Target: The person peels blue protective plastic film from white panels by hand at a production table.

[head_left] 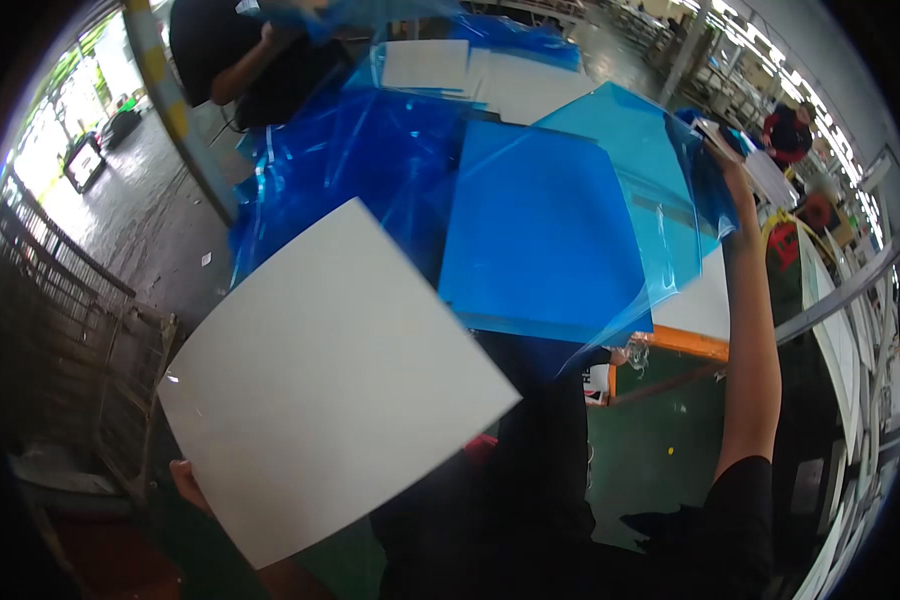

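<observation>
Two grips: left hand (188,482) white sheet (330,380), right hand (735,172) blue film (642,180).

Nothing you can read right now, no words and no numbers. The white sheet (330,380) in your left hand (183,478) faces you blank. The blue film (625,150) pinched in your right hand (734,170) shows only glare. A small white tag (597,381) just below the orange edge (682,344) carries dark marks, too small and blurred to make out.
</observation>
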Demonstrator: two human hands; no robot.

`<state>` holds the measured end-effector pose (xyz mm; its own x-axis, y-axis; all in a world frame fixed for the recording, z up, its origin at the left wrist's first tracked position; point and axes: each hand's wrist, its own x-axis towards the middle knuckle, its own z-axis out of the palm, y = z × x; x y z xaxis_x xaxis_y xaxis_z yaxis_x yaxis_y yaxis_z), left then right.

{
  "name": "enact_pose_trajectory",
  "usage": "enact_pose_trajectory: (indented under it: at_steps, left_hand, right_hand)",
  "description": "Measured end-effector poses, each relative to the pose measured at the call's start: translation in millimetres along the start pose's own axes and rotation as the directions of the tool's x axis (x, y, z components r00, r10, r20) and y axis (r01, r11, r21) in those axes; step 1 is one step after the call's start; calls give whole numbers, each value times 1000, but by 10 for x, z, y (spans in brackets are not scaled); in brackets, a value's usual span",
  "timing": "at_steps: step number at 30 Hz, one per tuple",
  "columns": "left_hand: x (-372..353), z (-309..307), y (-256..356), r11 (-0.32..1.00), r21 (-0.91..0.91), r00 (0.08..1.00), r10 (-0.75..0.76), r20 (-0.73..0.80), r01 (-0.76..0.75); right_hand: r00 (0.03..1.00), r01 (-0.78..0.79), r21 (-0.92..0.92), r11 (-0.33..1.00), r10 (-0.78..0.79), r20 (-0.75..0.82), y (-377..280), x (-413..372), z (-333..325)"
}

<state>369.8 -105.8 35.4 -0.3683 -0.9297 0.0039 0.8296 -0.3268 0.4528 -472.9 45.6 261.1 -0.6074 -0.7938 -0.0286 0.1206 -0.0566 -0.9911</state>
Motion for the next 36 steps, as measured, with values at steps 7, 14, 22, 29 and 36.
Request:
enact_pose_trajectory:
  at_steps: [7,14,22,29,36]
  left_hand:
    - [-822,-416,364,979,-70,959,200,199,-190]
    - [-1030,-475,361,914,144,923,385,-4,-381]
    - [-1101,-568,346,885,174,899,438,1,-432]
    - [-1123,-387,299,925,2,922,380,-81,-381]
    - [-1040,-150,211,935,1,929,351,-120,-354]
  right_hand:
    - [928,372,-168,913,-362,88,-1338,977,991]
    - [529,698,-667,260,-816,235,-1880,1384,2849]
    - [425,894,-446,45,-400,812,-757,1155,4361]
    - [523,840,-508,193,-33,852,184,794,4850]
    - [559,705,-536,463,102,823,610,608,4880]
